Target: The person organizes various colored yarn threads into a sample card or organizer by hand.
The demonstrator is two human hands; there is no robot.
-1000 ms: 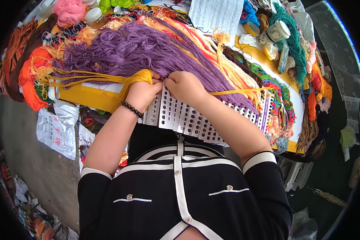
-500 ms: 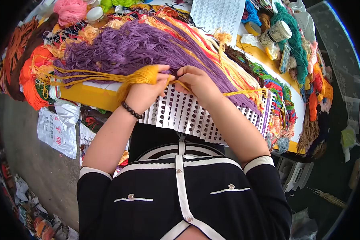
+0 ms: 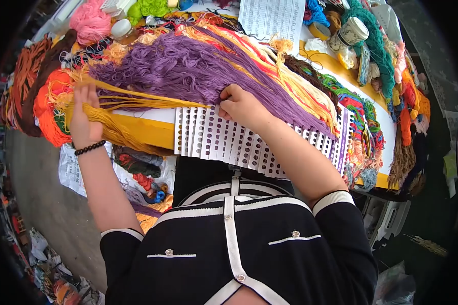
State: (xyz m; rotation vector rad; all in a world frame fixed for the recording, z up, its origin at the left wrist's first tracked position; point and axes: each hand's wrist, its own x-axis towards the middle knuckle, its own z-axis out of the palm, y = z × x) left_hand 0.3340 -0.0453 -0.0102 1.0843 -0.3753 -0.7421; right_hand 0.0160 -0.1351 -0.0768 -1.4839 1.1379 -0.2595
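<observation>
My right hand point(image 3: 239, 107) pinches the end of a golden-yellow thread bundle point(image 3: 152, 100) above the white punched cards point(image 3: 216, 134). The strands stretch left from it toward my left hand point(image 3: 88, 119), slightly smeared by motion. There the fingers are extended, with yellow strands running against the palm and hanging below in a loose loop. Whether any strand is hooked round the thumb I cannot make out. A large heap of purple thread point(image 3: 158, 66) lies just beyond both hands, its straight ends running right toward the cards.
Orange thread point(image 3: 56, 101) lies at the left, pink thread point(image 3: 91, 23) behind it. A printed sheet point(image 3: 272, 23), a patterned cup point(image 3: 351, 31) and teal thread point(image 3: 374, 51) lie at the back. Multicoloured threads point(image 3: 364, 132) border the right edge. Plastic bags point(image 3: 71, 170) hang below the table's left side.
My left hand has moved far left from beside my right hand, its fingers opening out. The yellow strands now stretch between the hands. My right hand stays near the cards.
</observation>
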